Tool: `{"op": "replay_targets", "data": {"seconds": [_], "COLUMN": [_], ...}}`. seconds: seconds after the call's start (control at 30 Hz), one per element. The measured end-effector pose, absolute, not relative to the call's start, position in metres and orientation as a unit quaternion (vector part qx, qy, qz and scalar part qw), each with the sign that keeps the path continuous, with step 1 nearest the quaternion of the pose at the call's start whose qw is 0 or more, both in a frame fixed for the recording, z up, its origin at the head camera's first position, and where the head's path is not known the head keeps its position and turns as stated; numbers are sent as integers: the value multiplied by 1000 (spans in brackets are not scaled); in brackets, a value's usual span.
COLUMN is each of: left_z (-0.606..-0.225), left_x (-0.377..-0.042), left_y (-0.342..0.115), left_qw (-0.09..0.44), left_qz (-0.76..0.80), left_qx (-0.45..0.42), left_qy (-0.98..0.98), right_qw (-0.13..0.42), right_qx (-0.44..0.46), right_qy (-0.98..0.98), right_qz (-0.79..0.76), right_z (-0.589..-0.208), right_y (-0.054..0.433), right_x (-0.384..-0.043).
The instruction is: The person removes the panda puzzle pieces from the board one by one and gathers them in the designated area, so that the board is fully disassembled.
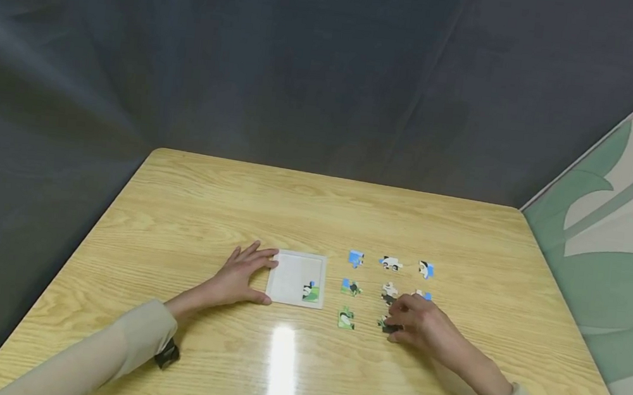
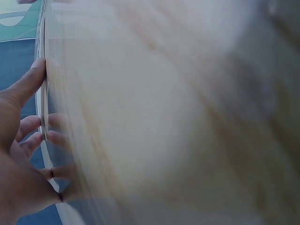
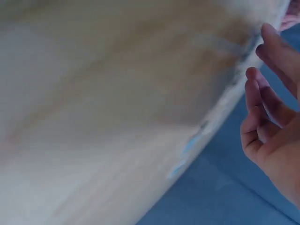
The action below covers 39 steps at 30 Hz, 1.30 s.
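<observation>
In the head view a white puzzle tray [image 1: 300,252] lies on the table, with one green panda puzzle piece [image 1: 310,292] in its lower right corner. My left hand [image 1: 237,276] touches the tray's left side, fingers and thumb spread along the edge. To the right, my right hand [image 1: 421,325] hovers low by a dark green puzzle piece [image 1: 390,325], with thumb and fingertips right at it. The right wrist view shows a gap between that thumb [image 3: 271,35] and the forefinger. This hand partly covers a blue and white piece [image 1: 426,295] behind it.
Several loose pieces lie in rows right of the tray, among them a blue piece [image 1: 355,258], a panda-face piece [image 1: 391,263] and a green piece [image 1: 346,318]. The wooden table [image 1: 207,200] meets a dark curtain [image 1: 306,69] at the back and a leaf-patterned cloth [image 1: 620,252] at right.
</observation>
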<state>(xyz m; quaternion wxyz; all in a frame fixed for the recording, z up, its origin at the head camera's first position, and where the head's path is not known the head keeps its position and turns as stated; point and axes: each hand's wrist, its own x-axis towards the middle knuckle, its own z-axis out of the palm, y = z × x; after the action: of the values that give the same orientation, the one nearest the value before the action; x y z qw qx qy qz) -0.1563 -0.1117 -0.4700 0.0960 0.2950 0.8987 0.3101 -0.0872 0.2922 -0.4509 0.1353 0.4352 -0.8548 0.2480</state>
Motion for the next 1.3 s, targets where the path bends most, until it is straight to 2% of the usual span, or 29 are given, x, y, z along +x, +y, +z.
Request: {"op": "replay_targets", "data": {"seconds": [0.1, 0.23, 0.47, 1.17, 1.3], "left_z": [-469, -469, -474, -475, -476], "left_x": [-158, -159, -161, -162, -163], "left_y": [-114, -114, -107, -120, -119], "left_qw": [95, 93, 103, 92, 88], "left_qz": [308, 314, 314, 308, 306], "left_qx": [293, 290, 301, 298, 301], "left_qy": [900, 900, 894, 899, 899], "right_qw": [136, 101, 53, -62, -52], "right_qx": [431, 404, 364, 357, 356], "right_qy": [-855, -875, -913, -899, -904], "right_qz": [253, 248, 176, 244, 231], "right_z": [-442, -432, -440, -440, -438], "right_y": [268, 217, 162, 141, 141], "right_x": [-95, -112, -125, -140, -139]}}
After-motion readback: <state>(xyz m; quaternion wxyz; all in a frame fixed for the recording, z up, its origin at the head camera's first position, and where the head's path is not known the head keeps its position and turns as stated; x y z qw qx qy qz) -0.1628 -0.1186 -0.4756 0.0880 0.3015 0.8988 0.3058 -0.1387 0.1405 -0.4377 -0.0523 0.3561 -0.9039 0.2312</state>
